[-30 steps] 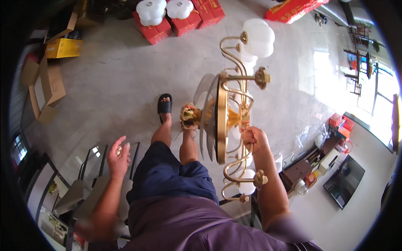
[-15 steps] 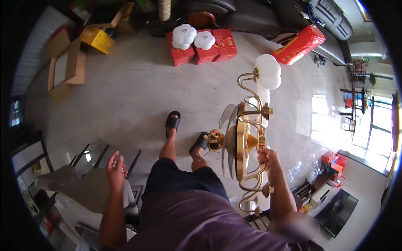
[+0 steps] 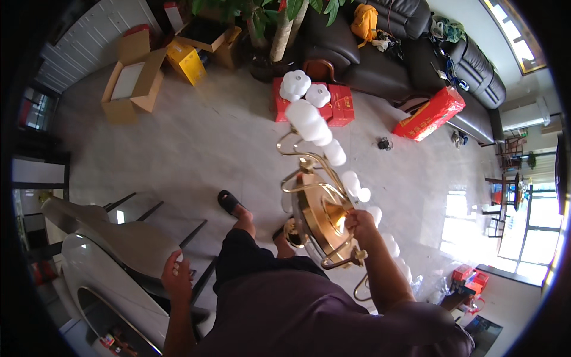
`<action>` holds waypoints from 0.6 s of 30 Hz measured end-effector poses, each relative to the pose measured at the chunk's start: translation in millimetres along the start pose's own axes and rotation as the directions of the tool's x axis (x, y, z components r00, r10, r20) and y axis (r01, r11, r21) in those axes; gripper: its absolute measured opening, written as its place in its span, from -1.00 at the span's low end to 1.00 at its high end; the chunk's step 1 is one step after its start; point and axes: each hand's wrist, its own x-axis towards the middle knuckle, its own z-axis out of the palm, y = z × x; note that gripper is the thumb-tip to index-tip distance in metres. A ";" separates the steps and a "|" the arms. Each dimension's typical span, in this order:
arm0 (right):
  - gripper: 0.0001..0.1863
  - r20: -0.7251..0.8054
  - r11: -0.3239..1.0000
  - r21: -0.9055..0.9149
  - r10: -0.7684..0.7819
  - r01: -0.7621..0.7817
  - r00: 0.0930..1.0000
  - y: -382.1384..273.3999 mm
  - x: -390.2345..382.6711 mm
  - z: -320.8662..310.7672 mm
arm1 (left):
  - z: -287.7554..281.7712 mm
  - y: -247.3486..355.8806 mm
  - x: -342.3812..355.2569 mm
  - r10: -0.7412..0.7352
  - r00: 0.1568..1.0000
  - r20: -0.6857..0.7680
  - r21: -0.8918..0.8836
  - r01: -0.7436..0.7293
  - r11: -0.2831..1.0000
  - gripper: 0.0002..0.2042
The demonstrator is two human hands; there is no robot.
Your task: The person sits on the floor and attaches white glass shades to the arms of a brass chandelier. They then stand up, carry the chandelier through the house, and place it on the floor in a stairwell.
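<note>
My right hand (image 3: 360,227) grips the gold chandelier (image 3: 318,208) near its centre, carrying it tilted in front of my right leg. Curved arms spread from a round gold base, with several white petal-shaped glass shades (image 3: 307,121) along the upper and right side; at least one lower arm end has no shade. My left hand (image 3: 176,276) hangs low at the left, fingers curled on something small and pale that I cannot make out. It is close to a beige chair (image 3: 140,244) and apart from the chandelier.
A glossy white oval tabletop (image 3: 101,273) is at my lower left. Ahead stand red boxes (image 3: 339,113) with white shades on top, open cardboard boxes (image 3: 148,77), a potted tree (image 3: 279,41), a dark sofa (image 3: 380,77) and a long red package (image 3: 428,113). A window (image 3: 532,220) is right.
The view has shifted forward, showing more sofa and tree and more of the white table. The chandelier has turned in my right hand, its shades now strung diagonally from upper left to lower right.
</note>
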 end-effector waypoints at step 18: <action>-0.82 0.208 0.940 -0.296 0.237 -0.170 0.949 103.3 -10.7 290.0 | -16.3 90.1 151.8 0.056 0.950 0.308 -0.205 0.009 0.979 -0.46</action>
